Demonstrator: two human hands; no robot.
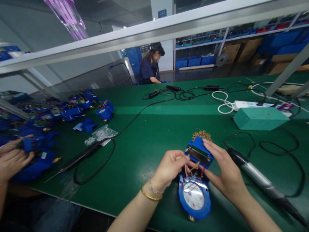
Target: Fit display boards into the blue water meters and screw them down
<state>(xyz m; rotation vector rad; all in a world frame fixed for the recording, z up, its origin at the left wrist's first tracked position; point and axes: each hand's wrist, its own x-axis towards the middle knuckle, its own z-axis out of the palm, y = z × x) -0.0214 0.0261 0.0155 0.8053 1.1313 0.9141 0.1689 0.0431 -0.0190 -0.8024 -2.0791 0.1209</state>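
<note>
Left hand pinches the thin wires while right hand grasps the blue case along its side, presumably to steady it, the meter lying dial-up on the table nearer the person, likely for easy reach.

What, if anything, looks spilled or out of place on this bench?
Small brass-coloured pieces lie heaped loose on the green tabletop, beyond the blue meter. Being uncontained, they look spilled, though possibly left there deliberately.
</note>
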